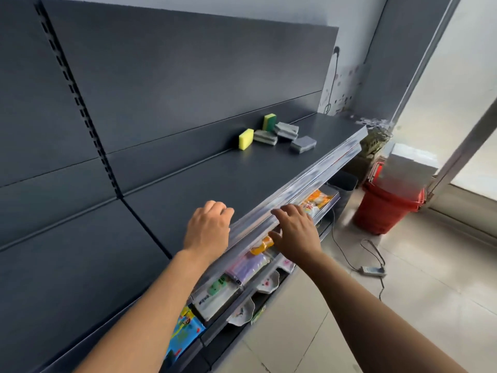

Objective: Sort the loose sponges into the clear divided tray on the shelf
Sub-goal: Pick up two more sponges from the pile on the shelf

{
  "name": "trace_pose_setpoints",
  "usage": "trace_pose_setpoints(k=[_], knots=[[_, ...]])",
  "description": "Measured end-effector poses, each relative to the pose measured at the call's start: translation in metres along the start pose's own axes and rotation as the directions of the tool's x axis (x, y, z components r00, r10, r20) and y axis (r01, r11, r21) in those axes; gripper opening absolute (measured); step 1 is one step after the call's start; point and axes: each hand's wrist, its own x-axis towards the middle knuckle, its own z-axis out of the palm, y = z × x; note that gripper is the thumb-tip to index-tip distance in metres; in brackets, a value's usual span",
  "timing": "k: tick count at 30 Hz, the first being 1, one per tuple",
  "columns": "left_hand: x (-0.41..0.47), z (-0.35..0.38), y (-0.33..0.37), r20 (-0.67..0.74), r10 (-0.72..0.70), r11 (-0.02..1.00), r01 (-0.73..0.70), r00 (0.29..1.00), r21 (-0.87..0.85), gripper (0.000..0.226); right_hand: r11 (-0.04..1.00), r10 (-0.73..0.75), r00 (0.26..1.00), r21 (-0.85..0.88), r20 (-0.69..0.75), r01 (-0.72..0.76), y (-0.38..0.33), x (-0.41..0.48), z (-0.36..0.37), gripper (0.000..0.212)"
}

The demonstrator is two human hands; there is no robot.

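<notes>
Sponges: loose cluster, far end of shelf; yellow ones on edge, grey ones flat, long axes mixed. Left hand: fingers curled, empty. Right hand: fingers straight, touching front rail.

shelf rail blurred, lower goods half hidden

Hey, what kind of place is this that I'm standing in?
Most likely a small shop. There is a slotted upright for shelf brackets, a clear price rail along the front of the shelf, packaged goods below it, and what look like stacked red baskets.
</notes>
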Motion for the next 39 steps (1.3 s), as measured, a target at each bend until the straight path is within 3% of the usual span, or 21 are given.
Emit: trace_pose_setpoints(k=[10,18,27,39], knots=[[0.126,0.039,0.020,-0.009,0.038,0.999,-0.038,0.999,-0.030,0.029,0.998,0.055,0.998,0.006,-0.022,-0.055,0.082,0.096,0.002,0.053],[0.232,0.088,0.052,0.000,-0.032,0.999,0.032,0.999,-0.028,0.036,1.000,0.012,1.000,-0.002,-0.008,-0.012,0.169,0.180,0.010,0.052],[0.326,0.139,0.065,0.125,-0.152,0.988,0.154,0.981,-0.011,0.040,0.999,-0.052,0.996,-0.004,0.076,0.053,0.237,0.260,0.026,0.050],[0.454,0.214,0.030,0.266,-0.250,0.968,0.241,0.931,0.065,0.045,0.994,-0.096,0.982,-0.028,0.161,0.101,0.289,0.381,0.066,0.051]])
